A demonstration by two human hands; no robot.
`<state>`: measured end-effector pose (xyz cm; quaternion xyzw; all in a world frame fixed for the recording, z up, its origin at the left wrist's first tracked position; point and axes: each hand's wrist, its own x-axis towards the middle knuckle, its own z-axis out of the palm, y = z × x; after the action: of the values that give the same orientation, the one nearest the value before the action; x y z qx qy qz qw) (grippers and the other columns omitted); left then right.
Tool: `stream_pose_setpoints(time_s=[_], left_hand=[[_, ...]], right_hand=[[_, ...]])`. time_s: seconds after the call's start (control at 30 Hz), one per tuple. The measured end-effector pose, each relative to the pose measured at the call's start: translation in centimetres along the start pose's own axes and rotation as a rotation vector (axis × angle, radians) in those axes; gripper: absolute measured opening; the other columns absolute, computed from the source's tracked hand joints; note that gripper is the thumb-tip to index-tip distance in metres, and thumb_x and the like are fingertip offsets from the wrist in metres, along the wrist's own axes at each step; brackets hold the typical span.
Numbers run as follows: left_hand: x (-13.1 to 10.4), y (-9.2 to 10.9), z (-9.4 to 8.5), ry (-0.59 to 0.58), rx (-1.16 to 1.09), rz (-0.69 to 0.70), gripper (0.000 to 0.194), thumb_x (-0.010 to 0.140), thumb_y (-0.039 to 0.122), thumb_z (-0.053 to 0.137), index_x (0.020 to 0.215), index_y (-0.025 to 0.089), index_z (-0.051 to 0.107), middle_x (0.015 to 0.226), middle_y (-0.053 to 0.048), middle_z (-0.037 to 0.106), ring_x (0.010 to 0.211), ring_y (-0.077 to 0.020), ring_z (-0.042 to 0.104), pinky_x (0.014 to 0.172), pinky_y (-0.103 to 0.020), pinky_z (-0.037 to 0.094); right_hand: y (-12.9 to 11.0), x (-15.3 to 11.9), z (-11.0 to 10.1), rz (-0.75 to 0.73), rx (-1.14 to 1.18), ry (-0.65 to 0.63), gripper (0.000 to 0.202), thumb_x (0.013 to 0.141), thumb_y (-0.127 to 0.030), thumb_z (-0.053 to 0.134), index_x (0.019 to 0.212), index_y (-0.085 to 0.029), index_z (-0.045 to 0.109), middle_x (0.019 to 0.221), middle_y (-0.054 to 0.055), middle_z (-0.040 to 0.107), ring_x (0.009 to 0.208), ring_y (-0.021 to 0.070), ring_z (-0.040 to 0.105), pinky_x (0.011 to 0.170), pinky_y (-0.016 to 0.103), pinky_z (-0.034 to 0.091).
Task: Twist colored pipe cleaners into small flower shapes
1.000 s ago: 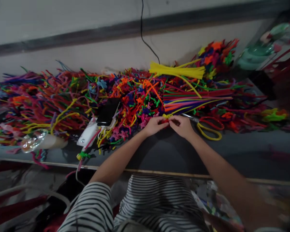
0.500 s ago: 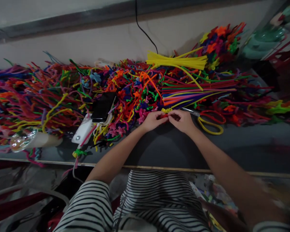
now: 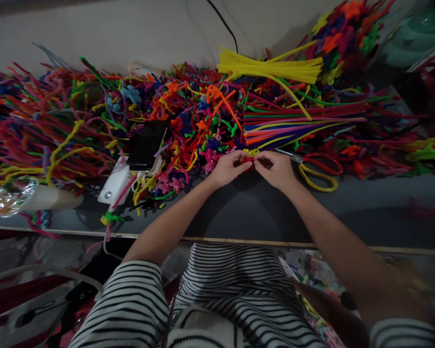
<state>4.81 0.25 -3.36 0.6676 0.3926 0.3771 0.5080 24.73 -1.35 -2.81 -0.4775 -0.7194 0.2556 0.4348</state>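
My left hand [image 3: 231, 169] and my right hand [image 3: 275, 169] meet above the dark table [image 3: 253, 212], fingertips pinched on a small red fuzzy piece [image 3: 249, 162] between them. Its exact shape is partly hidden by the fingers. Yellow fuzzy bits show just behind the fingertips. Past my hands lies a row of straight coloured pipe cleaners [image 3: 297, 126], with a yellow bundle [image 3: 270, 66] above it. Scissors with red and yellow handles [image 3: 319, 173] lie beside my right hand.
Heaps of tangled coloured pipe cleaners [image 3: 32, 125] line the wall. A black phone [image 3: 147, 145] rests near a white power bank-like box [image 3: 114, 183]. At the left a clear-topped cup [image 3: 39, 197] lies on its side near the table's front edge [image 3: 217, 239].
The camera view has tilted, so the table and heaps sit higher in the picture. My hands stay together, both still pinching the red piece.
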Motion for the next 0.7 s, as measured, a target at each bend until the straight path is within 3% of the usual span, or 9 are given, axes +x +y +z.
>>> stream_pose_setpoints(time_s=[0.4,0.7], left_hand=[[-0.02,0.26,-0.06,-0.004,0.053,0.037,0.033,0.089,0.048,0.072,0.099,0.017,0.068,0.077,0.0,0.065,0.068,-0.0103,0.058,0.065,-0.023,0.049],[-0.07,0.3,0.07,-0.002,0.037,0.035,0.02,0.092,0.034,0.071,0.1,0.016,0.069,0.082,-0.002,0.069,0.068,-0.0099,0.06,0.064,-0.023,0.049]], right_hand=[[-0.15,0.04,-0.12,0.026,0.001,-0.003,0.011,0.081,-0.026,0.064,0.081,-0.022,0.074,0.076,0.004,0.077,0.062,0.0171,0.064,0.065,0.033,0.052],[-0.13,0.06,-0.18,0.036,0.006,-0.01,0.012,0.082,-0.028,0.064,0.082,-0.022,0.074,0.075,0.003,0.075,0.06,0.0164,0.062,0.063,0.033,0.051]])
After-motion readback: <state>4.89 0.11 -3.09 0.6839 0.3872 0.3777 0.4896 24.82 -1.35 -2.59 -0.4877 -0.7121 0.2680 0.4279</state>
